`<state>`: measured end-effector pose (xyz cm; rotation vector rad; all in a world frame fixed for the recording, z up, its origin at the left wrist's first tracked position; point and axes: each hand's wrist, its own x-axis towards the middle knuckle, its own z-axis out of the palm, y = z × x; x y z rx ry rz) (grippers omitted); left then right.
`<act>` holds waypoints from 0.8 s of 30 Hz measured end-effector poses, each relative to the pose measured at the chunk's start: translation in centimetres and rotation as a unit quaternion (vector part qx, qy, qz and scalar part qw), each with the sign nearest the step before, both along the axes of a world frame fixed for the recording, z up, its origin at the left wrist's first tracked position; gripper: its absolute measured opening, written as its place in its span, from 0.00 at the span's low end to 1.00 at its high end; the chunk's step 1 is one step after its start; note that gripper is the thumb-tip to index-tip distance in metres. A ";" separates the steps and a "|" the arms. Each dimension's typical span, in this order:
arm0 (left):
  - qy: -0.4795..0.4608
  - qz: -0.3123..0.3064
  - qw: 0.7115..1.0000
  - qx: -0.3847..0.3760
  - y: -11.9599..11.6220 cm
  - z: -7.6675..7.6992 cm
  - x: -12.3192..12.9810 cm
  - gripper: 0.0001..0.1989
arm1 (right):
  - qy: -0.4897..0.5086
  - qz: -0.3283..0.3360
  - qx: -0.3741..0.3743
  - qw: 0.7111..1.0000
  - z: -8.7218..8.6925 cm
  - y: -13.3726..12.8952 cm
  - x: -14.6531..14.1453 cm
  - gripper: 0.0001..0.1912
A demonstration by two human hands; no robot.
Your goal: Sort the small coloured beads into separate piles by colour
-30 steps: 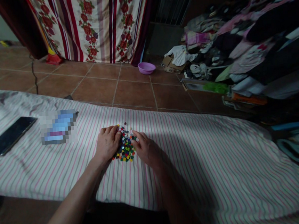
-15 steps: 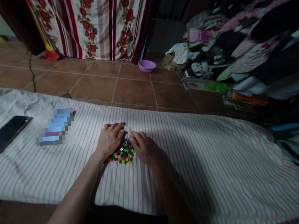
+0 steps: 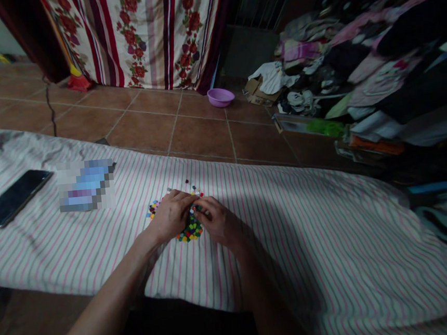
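A pile of small, flat, many-coloured tiles (image 3: 190, 235) lies on the striped cloth, partly covered by my hands. My left hand (image 3: 173, 213) rests palm down over its left part, fingers reaching right and thumb apart from them; I see nothing held in it. On the right side, my right hand (image 3: 217, 220) has its thumb and fingertips pinched together at the pile's edge. What lies between them is too small to make out. More tiles (image 3: 152, 208) show left of my left hand, and a few loose ones, including a dark tile (image 3: 186, 181), sit beyond my fingers.
The striped cloth (image 3: 291, 224) covers a long surface. On the left lie a dark phone (image 3: 15, 197) and a blurred-out phone-like object (image 3: 88, 184). A purple basin (image 3: 220, 98) stands on the tiled floor, with piled clothes (image 3: 315, 50) at right and a floral curtain (image 3: 153, 33) behind.
My left hand has shifted slightly, its fingers now bent right across the pile, uncovering tiles on its left. My right hand stays near the same place, still pinched. The view has moved slightly.
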<state>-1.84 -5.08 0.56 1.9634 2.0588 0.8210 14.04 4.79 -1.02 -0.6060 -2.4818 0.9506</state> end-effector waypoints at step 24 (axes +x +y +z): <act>0.125 0.107 0.961 -0.222 -6.8 2.7 -1.4 0.39 | -0.087 0.035 0.065 0.993 0.2 -1.8 0.6 0.39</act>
